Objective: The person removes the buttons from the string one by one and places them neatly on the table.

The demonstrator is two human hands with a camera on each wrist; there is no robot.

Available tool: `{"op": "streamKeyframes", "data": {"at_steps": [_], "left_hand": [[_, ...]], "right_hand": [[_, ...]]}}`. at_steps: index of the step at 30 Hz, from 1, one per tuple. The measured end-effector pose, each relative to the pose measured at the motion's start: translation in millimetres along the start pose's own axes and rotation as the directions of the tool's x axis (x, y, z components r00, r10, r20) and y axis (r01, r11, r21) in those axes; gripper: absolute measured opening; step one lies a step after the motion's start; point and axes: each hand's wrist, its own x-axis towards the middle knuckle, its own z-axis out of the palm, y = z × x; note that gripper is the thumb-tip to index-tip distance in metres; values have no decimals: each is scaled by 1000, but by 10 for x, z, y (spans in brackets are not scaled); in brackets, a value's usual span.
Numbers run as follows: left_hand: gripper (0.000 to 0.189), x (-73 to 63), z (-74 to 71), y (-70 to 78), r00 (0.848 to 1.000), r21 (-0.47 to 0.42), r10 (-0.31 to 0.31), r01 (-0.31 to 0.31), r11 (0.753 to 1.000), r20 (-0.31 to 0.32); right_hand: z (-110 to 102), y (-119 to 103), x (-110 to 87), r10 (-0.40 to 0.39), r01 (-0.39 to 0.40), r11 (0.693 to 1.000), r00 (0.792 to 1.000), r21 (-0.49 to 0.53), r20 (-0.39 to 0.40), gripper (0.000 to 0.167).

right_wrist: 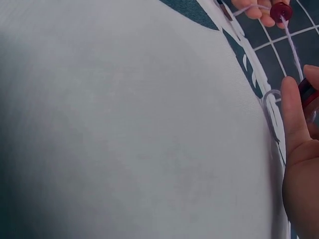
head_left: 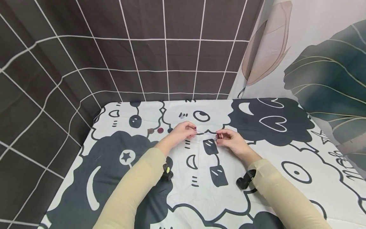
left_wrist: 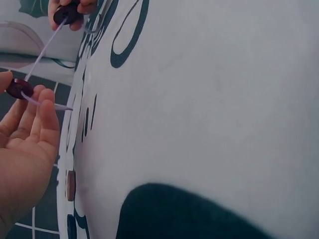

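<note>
My left hand (head_left: pixel 183 131) pinches a dark red button (left_wrist: pixel 20 88) between thumb and fingers above the cloth. A pale lilac string (left_wrist: pixel 46 50) passes through this button, and its loose end sticks out past the fingertips. From there the string stretches across to my right hand (head_left: pixel 233 141). That hand grips several red and dark buttons (head_left: pixel 220 136) stacked face to face, with the string running into them. In the right wrist view the stack (right_wrist: pixel 309 93) is partly hidden by the thumb and fingers.
Three loose round buttons, one brown (head_left: pixel 150 130), one maroon (head_left: pixel 160 130) and one dark (head_left: pixel 170 130), lie on the patterned cloth (head_left: pixel 183 197) just beyond the left hand. A dark gridded curtain (head_left: pixel 183 54) hangs behind, and a leaf-print curtain (head_left: pixel 323 76) at the right.
</note>
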Motion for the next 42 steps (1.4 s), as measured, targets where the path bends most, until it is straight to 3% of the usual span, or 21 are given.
{"op": "streamKeyframes", "data": {"at_steps": [10,20,25,32,42], "left_hand": [[32,1,-41,-40,1000,-2,-18,18,1000,-8],[30,-4,-82,-91,999,-10,-31,30,999,-27],[31,-26,-111,-91,999,4,-29,29,1000,-37],[28,-45,-139,-118,999,-44,-18,16,999,-50],[30,-73,-211,-167,996,-42,-27,23,999,-85]], "right_hand": [[-20,-34,-14,15,-16,994,1000,-107,-6,47],[1,-147,-42,30,-29,998,999,-56,19,42],[-27,-37,0,25,-25,995,1000,-97,4,42],[-20,-15,0,4,-5,999,1000,38,29,40],[-26,5,-4,36,-36,999,999,-4,14,39]]}}
